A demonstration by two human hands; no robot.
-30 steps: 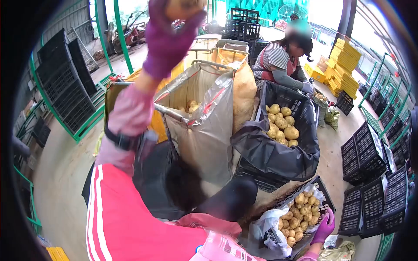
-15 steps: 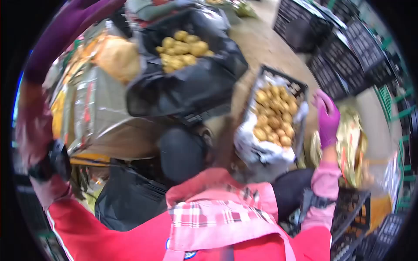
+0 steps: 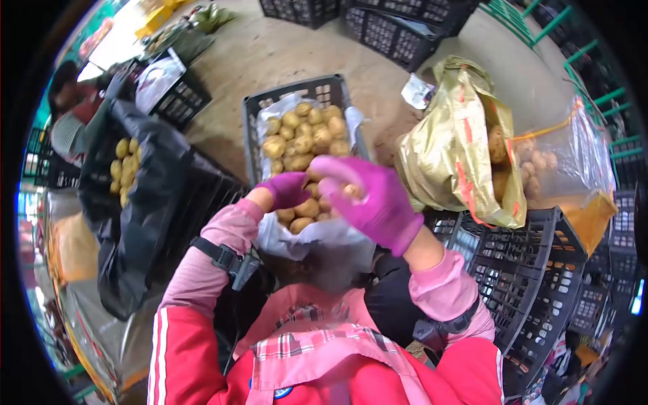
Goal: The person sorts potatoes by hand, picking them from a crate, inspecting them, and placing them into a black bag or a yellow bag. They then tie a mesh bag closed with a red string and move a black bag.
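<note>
Potatoes (image 3: 303, 144) fill a black plastic crate (image 3: 251, 111) lined with white sheeting, standing just in front of me. My left hand (image 3: 287, 190), in a purple glove, is over the crate's left near side. Its fingers are curled together close to a potato, and whatever they may hold is hidden. Over the near right part of the crate is my right hand (image 3: 378, 202), also gloved and slightly blurred by motion. Its thumb and fingers are apart, with potatoes visible through the gap below.
A crate draped in black plastic (image 3: 145, 216) holds potatoes at the left, with another person's gloved hand (image 3: 120, 86) at its far edge. Right of my crate stands a gold sack (image 3: 442, 145) with potatoes. Black crates (image 3: 391, 34) sit at the back, others (image 3: 513, 263) by my right arm.
My view has turned right, so the potato crate is now centred. My left hand has come down from the raised left side, and my right hand has moved in over the crate.
</note>
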